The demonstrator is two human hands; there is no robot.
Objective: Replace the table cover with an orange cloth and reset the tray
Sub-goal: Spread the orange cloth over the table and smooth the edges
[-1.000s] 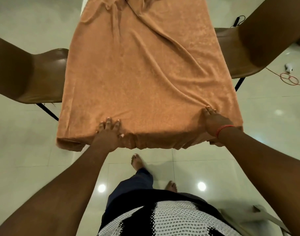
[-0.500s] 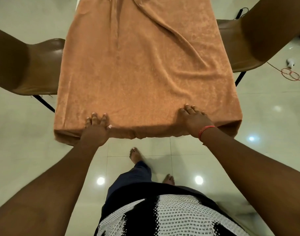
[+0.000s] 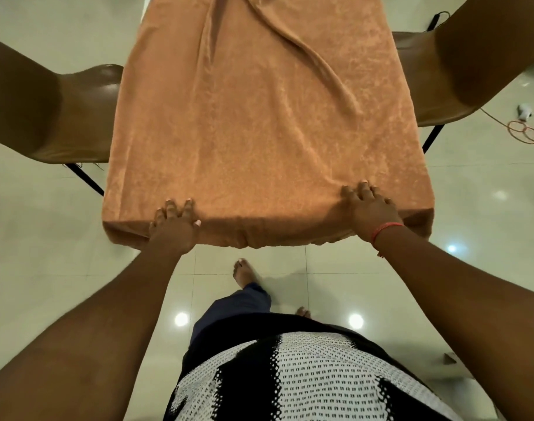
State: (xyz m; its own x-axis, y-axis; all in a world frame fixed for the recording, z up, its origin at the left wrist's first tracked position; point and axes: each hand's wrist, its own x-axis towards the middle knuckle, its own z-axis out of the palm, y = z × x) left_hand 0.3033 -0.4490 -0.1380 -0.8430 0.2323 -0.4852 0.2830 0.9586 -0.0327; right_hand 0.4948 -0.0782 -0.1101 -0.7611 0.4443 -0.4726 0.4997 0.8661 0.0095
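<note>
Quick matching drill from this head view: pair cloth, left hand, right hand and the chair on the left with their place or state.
1 cloth
2 left hand
3 right hand
4 chair

A wears a red wrist thread
B spread over the table, creased
C brown, beside the table
D rests on the cloth's near edge, bare wrist

Pairs: 1-B, 2-D, 3-A, 4-C

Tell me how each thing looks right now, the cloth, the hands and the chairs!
orange cloth: spread over the table, near edge hanging down, long wrinkles running across the far part.
left hand: fingers straight, pressing on the cloth at the near edge.
right hand: fingers straight, pressing on the cloth near the near right corner.
left brown chair: beside the table, nobody on it.
right brown chair: beside the table, nobody on it.
orange cord: coiled on the floor.
</note>
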